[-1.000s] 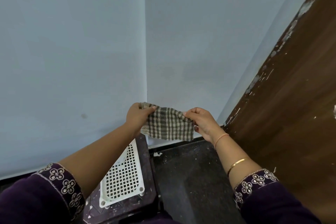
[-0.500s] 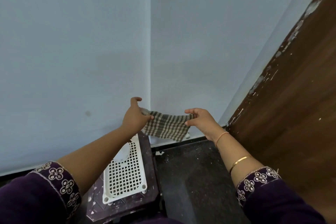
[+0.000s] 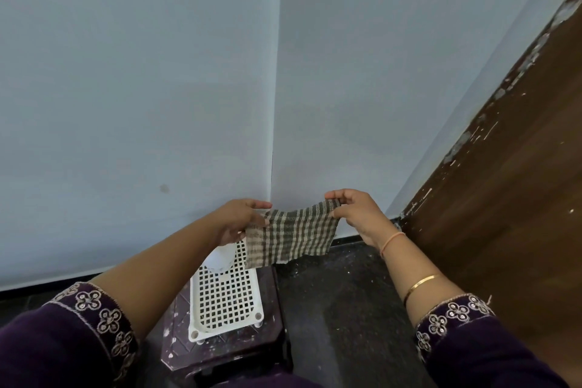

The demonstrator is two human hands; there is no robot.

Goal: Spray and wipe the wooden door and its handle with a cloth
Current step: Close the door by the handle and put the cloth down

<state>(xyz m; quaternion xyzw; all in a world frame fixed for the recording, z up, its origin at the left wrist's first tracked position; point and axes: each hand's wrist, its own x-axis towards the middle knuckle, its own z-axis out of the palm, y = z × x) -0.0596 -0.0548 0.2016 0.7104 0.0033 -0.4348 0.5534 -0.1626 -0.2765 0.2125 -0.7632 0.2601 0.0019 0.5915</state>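
Your left hand [image 3: 239, 224] and right hand [image 3: 359, 217] reached forward from purple embroidered sleeves [image 3: 78, 334]. Each pinched an upper corner of the checked cloth [image 3: 293, 236] between thumb and fingers, so the cloth hung spread between them.

Nearest you, a dark stool [image 3: 226, 353] carried a white perforated tray [image 3: 225, 302]. At the tray's far end sat one white rounded object [image 3: 220, 258], just under your left wrist. The cloth's lower left corner overlapped the tray's far right corner in view; whether the two touched could not be told. A gold bangle [image 3: 420, 285] circled your right forearm near the sleeve.

The wooden door [image 3: 510, 198] stood to the right of your right hand, apart from the cloth, its edge flecked with pale paint. Beyond the hands, two pale blue walls [image 3: 141, 88] met in a corner above a dark floor [image 3: 346, 309].

Your left hand partly covered the white object, and its kind could not be made out. The door was cut off by the frame's right edge.
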